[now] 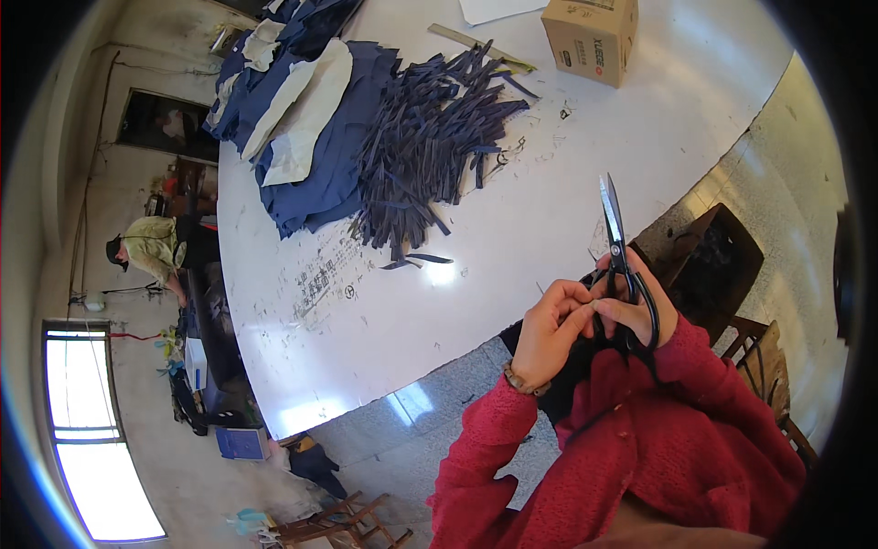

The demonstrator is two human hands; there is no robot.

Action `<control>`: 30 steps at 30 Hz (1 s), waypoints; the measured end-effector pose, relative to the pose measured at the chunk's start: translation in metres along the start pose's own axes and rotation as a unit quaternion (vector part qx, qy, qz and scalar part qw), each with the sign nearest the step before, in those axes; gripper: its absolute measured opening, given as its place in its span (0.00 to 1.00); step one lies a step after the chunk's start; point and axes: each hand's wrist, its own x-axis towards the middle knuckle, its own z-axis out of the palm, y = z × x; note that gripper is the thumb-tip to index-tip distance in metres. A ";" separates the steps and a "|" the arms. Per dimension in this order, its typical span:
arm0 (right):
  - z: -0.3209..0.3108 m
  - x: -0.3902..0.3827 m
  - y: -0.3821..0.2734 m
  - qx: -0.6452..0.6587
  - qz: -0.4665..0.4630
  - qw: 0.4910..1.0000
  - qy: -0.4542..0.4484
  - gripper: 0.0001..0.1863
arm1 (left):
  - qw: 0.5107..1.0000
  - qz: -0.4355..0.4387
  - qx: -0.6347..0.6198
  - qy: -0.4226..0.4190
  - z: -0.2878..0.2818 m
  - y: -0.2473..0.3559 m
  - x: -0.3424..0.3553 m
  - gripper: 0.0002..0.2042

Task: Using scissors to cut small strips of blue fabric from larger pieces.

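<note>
Black-handled scissors (616, 240) are held in my right hand (651, 306), their blades pointing away over the table's near edge. Close in front of my body, my left hand (551, 331) meets the right one, its thumb and fingers pinched together. What the left fingers hold is too small and dark to make out. Farther off on the white table (512, 247) lies a loose heap of narrow dark strips (430, 137). Beside it, stacked navy cloth pieces (320, 197) carry pale pattern-like sheets (315, 114) on top.
A cardboard box (585, 41) stands at the table's far right, near a flat ruler-like strip (457, 37). Right of the table are a dark open container (718, 256) and a wooden chair (764, 361). Another person (151, 245) works at the left.
</note>
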 end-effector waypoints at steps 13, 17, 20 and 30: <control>-0.006 0.000 0.010 0.035 -0.002 0.999 -0.023 0.24 | 0.997 -0.055 -0.047 -0.034 -0.011 -0.007 -0.009 0.06; 0.002 0.000 0.007 -0.055 -0.008 0.998 0.024 0.23 | 0.999 -0.042 -0.011 -0.014 -0.021 -0.018 -0.014 0.06; 0.006 0.003 0.010 -0.108 -0.039 0.991 0.064 0.23 | 0.999 -0.034 0.039 0.009 -0.032 -0.022 -0.019 0.06; -0.002 0.012 0.023 -0.133 -0.077 0.984 0.089 0.23 | 0.992 -0.020 0.090 0.080 -0.050 -0.021 -0.024 0.05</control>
